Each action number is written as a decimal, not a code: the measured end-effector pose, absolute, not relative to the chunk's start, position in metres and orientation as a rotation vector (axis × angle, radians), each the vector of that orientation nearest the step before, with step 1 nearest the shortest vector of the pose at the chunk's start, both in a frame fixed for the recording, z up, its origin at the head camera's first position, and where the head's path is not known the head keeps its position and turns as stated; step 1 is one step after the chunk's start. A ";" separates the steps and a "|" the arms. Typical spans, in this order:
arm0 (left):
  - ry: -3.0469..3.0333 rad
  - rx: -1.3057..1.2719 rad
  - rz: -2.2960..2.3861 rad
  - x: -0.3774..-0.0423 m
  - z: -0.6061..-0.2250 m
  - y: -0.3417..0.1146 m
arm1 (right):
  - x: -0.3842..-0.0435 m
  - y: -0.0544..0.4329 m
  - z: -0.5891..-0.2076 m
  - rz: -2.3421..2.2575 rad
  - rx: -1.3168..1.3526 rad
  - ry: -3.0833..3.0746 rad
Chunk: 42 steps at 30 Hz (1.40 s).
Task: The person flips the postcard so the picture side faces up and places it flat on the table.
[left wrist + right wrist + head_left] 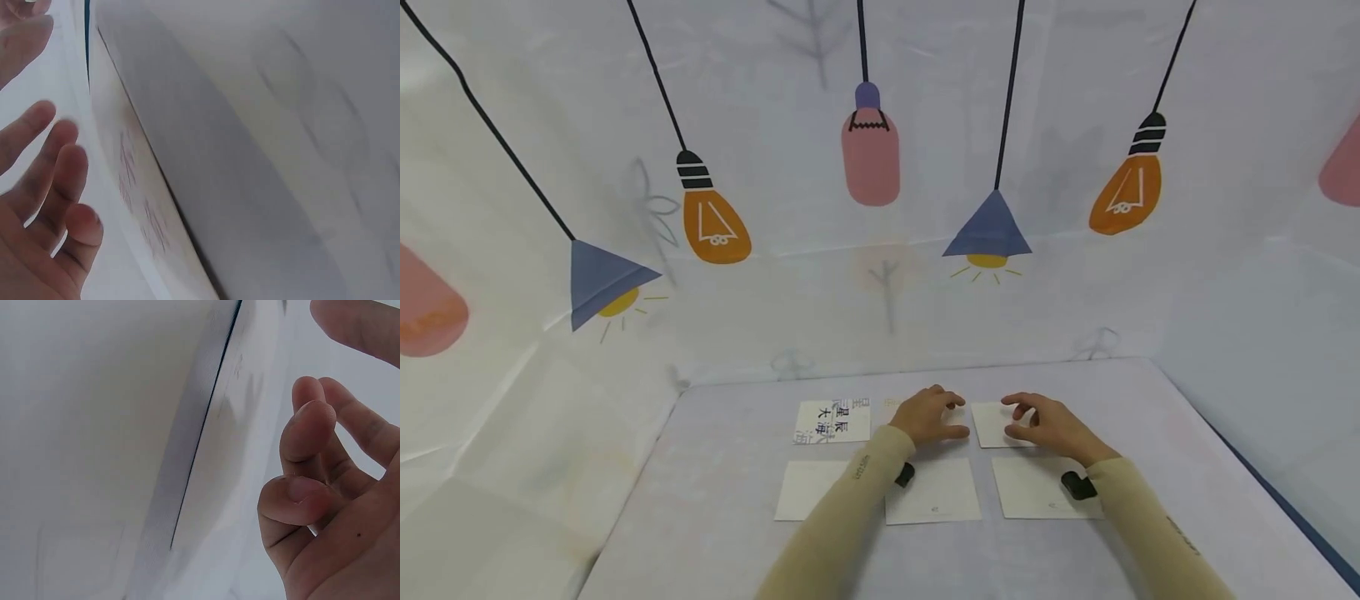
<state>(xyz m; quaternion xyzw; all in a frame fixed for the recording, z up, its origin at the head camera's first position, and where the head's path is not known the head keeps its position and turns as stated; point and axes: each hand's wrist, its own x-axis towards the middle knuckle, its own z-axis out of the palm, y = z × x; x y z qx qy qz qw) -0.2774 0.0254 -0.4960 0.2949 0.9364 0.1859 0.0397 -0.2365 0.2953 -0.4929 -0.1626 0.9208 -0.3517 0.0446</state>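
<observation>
My left hand hovers over the middle card of the back row and hides most of it. In the left wrist view its fingers are spread and slightly bent, with nothing between them. Over the white card at the back right is my right hand, covering part of that card. The right wrist view shows its fingers loosely curled and empty, the thumb apart. A card with black and grey characters lies at the back left.
The front row has a left card, a middle card and a right card, their upper sides mostly plain white. They lie on a white-covered table. A white cloth with printed lamps hangs behind.
</observation>
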 end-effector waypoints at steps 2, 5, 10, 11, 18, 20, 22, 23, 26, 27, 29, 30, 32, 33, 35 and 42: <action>2.900 0.886 0.547 -0.279 -0.499 0.034 | -0.236 0.299 -0.494 -1.057 -0.493 2.833; 2.942 0.855 0.519 -0.280 -0.503 0.044 | -0.236 0.305 -0.495 -1.044 -0.490 2.844; 2.955 0.808 0.490 -0.278 -0.504 0.055 | -0.236 0.316 -0.496 -1.023 -0.497 2.856; 2.947 0.796 0.497 -0.277 -0.503 0.057 | -0.236 0.319 -0.496 -1.015 -0.493 2.861; 2.919 0.767 0.466 -0.277 -0.502 0.061 | -0.237 0.336 -0.497 -0.989 -0.474 2.869; 2.919 0.763 0.436 -0.279 -0.505 0.062 | -0.238 0.340 -0.497 -0.983 -0.450 2.857; 2.912 0.757 0.416 -0.281 -0.507 0.064 | -0.238 0.343 -0.497 -0.973 -0.437 2.842; 2.905 0.753 0.413 -0.282 -0.508 0.065 | -0.238 0.345 -0.497 -0.969 -0.428 2.834; 2.894 0.753 0.397 -0.282 -0.508 0.066 | -0.239 0.349 -0.497 -0.948 -0.385 2.816; 2.892 0.754 0.399 -0.282 -0.508 0.066 | -0.239 0.351 -0.497 -0.947 -0.377 2.807; 2.891 0.749 0.416 -0.282 -0.506 0.066 | -0.240 0.354 -0.498 -0.947 -0.362 2.792; 2.892 0.745 0.426 -0.282 -0.506 0.065 | -0.241 0.355 -0.498 -0.953 -0.359 2.785; 2.893 0.737 0.447 -0.282 -0.506 0.065 | -0.243 0.357 -0.499 -0.970 -0.365 2.771; 2.893 0.734 0.464 -0.283 -0.506 0.065 | -0.243 0.357 -0.499 -0.977 -0.368 2.764; 2.892 0.729 0.492 -0.284 -0.508 0.065 | -0.244 0.359 -0.499 -0.990 -0.372 2.756; 2.901 0.760 0.514 -0.288 -0.516 0.068 | -0.244 0.359 -0.498 -1.053 -0.370 2.745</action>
